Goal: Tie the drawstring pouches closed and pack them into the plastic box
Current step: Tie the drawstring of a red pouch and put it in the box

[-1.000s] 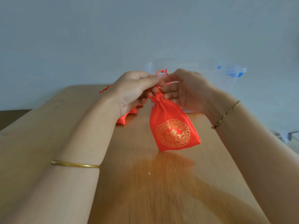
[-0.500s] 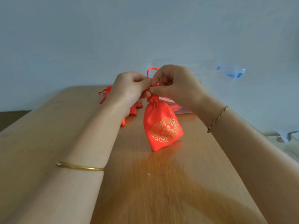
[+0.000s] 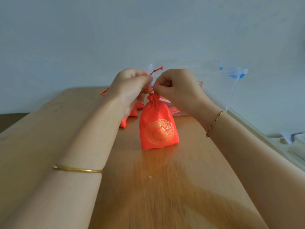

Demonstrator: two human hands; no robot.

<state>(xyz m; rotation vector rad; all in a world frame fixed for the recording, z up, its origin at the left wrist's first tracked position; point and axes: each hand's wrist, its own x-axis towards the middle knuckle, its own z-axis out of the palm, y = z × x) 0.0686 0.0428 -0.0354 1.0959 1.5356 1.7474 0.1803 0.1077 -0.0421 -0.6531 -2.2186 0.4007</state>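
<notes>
Pouch: upright on bench, frame centre, neck gathered.
Left hand: grip curled, pinching drawstring above neck.
Right hand: grip curled, pinching drawstring at neck.
Plastic box: upper right.

Pouch on table, other pouches behind-left, box behind-right
</notes>
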